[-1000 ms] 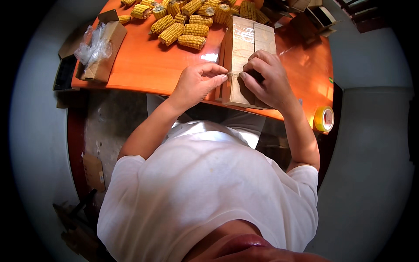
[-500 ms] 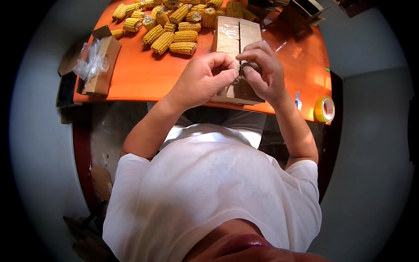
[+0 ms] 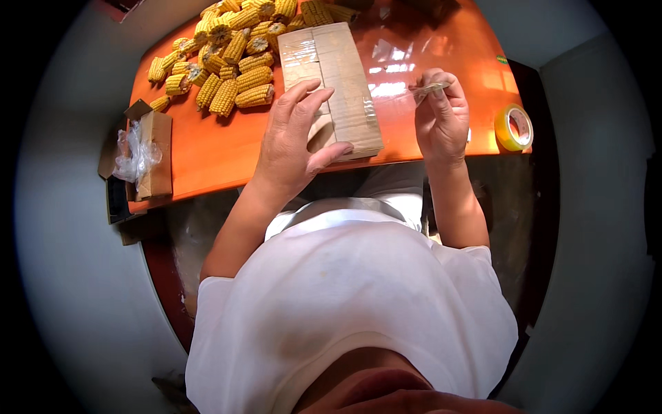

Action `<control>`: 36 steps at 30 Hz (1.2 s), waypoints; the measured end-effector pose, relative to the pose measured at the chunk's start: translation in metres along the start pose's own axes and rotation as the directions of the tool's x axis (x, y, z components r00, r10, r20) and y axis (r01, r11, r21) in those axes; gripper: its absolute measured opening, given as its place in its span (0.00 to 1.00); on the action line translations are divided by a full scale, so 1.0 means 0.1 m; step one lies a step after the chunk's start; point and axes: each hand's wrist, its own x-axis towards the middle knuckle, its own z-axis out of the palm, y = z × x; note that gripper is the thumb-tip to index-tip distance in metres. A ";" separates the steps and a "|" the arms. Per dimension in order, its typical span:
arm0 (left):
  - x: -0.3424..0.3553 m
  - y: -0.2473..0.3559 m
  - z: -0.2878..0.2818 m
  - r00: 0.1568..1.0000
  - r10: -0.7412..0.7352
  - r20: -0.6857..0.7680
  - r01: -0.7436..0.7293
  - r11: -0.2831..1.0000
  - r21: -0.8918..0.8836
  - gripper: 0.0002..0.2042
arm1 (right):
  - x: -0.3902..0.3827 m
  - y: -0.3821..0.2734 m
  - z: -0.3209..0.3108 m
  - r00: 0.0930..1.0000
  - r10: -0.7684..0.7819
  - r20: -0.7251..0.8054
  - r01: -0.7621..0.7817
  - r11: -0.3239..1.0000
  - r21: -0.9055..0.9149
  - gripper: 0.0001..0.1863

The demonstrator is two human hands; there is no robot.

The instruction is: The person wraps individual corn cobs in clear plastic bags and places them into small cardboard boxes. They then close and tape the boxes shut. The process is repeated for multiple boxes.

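Observation:
A closed cardboard box [image 3: 350,86] lies on the orange table, with shiny clear tape over parts of its top. My left hand [image 3: 289,141] is open at the box's near left side, its fingers spread over the edge and the thumb pointing toward the top. To the right of the box, raised above the table, my right hand [image 3: 445,127] is closed in a pinch. Between its thumb and forefinger is a small crumpled strip of clear tape [image 3: 429,90], with one end sticking out to the left.
Many corn cob pieces [image 3: 234,62] are heaped at the far left of the orange table [image 3: 403,131]. A small carton [image 3: 160,148] with crumpled clear plastic [image 3: 136,159] stands at the left edge. On the right edge sits a roll of yellow tape [image 3: 509,127].
My right hand has moved right, away from the box, with the tape strip. My left hand has opened out of its pinch. The view has turned, so the table appears shifted.

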 end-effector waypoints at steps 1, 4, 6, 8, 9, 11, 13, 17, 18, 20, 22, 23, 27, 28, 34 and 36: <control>0.01 0.00 -0.02 0.999 0.016 0.036 -0.016 1.000 0.023 0.32 | -0.10 -0.08 -0.08 0.997 0.047 -0.058 -0.044 0.997 0.056 0.02; 0.03 0.02 -0.02 0.988 0.040 0.148 -0.044 0.999 0.024 0.23 | -0.51 -0.23 -0.38 0.950 0.159 -0.270 -0.142 0.986 0.082 0.03; 0.04 0.03 0.00 0.982 0.043 0.185 -0.054 0.997 0.051 0.21 | -0.86 -0.33 -0.52 0.863 0.244 -0.442 -0.239 0.969 0.069 0.04; 0.05 0.02 0.01 0.974 0.024 0.223 -0.040 0.997 0.068 0.19 | -1.17 -0.37 -0.74 0.778 0.234 -0.583 -0.188 0.972 0.139 0.04; 0.04 0.03 -0.01 0.971 -0.008 0.237 -0.012 0.997 0.081 0.18 | -1.29 -0.45 -0.91 0.711 0.219 -0.668 -0.138 0.975 0.173 0.03; -0.03 0.05 -0.01 0.970 -0.066 0.235 0.057 0.997 0.047 0.16 | -1.64 -0.59 -1.38 0.602 0.101 -0.792 -0.112 0.993 0.041 0.04; -0.05 0.05 0.04 0.982 -0.042 0.182 0.039 0.999 0.021 0.17 | -2.18 -0.68 -1.89 0.460 -0.084 -0.884 -0.473 0.820 -0.324 0.06; 0.00 0.04 0.14 0.977 -0.018 0.210 0.023 1.000 -0.021 0.13 | -3.30 -0.58 -2.83 0.363 -0.311 -0.878 -0.857 0.258 -0.446 0.07; -0.01 0.02 0.13 0.976 -0.018 0.215 0.022 1.000 -0.016 0.13 | -3.50 -0.51 -3.03 0.317 -0.301 -0.899 -0.891 0.231 -0.391 0.07; -0.04 -0.01 0.15 0.974 -0.061 0.218 0.075 0.995 -0.059 0.13 | -3.74 -0.35 -3.37 0.230 -0.273 -0.934 -0.952 0.135 -0.274 0.06; -0.06 0.00 0.15 0.975 -0.069 0.213 0.091 0.992 -0.092 0.13 | -3.87 -0.17 -3.58 0.128 -0.220 -0.967 -0.986 0.080 -0.149 0.06; -0.07 0.00 0.14 0.975 -0.075 0.209 0.098 0.990 -0.102 0.13 | -3.88 -0.07 -3.66 0.097 -0.206 -0.974 -0.988 0.096 -0.119 0.06; -0.05 0.02 0.10 0.966 -0.051 0.255 0.049 0.999 0.015 0.13 | -4.01 0.23 -3.89 0.040 -0.104 -0.994 -0.973 0.221 -0.062 0.06; -0.04 0.03 0.08 0.966 -0.047 0.255 0.045 0.999 0.015 0.13 | -4.11 0.32 -4.00 0.056 -0.113 -0.992 -0.962 0.260 -0.083 0.07; -0.05 0.05 0.14 0.971 -0.037 0.237 0.042 0.999 -0.013 0.13 | -4.20 0.33 -4.02 -0.044 -0.091 -0.995 -0.911 0.413 0.002 0.08; -0.03 0.06 0.12 0.966 -0.025 0.257 0.020 1.000 0.022 0.13 | -4.14 0.28 -3.91 -0.076 -0.156 -0.985 -0.912 0.411 0.005 0.05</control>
